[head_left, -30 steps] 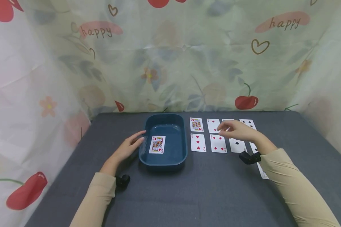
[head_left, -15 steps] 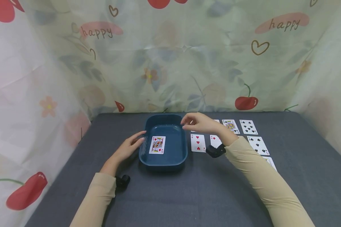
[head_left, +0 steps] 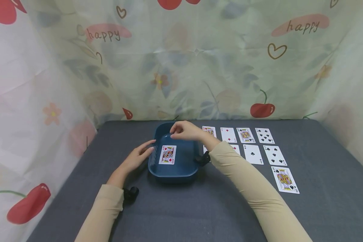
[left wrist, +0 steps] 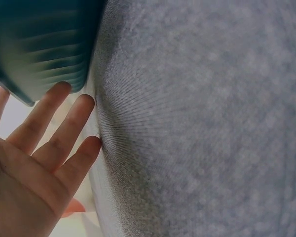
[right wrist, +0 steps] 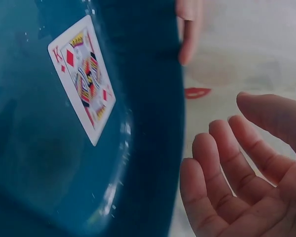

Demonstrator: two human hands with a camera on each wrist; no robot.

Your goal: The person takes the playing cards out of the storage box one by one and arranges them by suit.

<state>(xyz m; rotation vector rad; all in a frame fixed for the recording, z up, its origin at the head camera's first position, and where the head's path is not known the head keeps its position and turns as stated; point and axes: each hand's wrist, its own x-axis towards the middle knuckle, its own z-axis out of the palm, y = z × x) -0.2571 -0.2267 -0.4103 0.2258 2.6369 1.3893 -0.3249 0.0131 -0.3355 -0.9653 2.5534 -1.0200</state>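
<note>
A dark blue tray (head_left: 173, 175) stands on the grey cloth, with a king of diamonds (head_left: 167, 155) lying face up inside it. My left hand (head_left: 134, 158) rests its spread fingers at the tray's left rim; in the left wrist view its straight fingers (left wrist: 69, 126) reach the ribbed outer wall. Over the far part of the tray hovers my right hand (head_left: 186, 131), holding nothing. Its fingers (right wrist: 219, 170) are loosely bent in the right wrist view, with the king of diamonds (right wrist: 84, 81) below and to the left.
Right of the tray, playing cards lie face up in rows, partly covered by my right arm. Among them are an ace of clubs (head_left: 253, 154), a five of spades (head_left: 275, 155) and a nearer king of spades (head_left: 285, 179). A patterned curtain (head_left: 196, 67) hangs behind the table.
My right hand has moved left from above the card rows to over the tray, uncovering several cards on the right. The left hand and the king of diamonds stay put.
</note>
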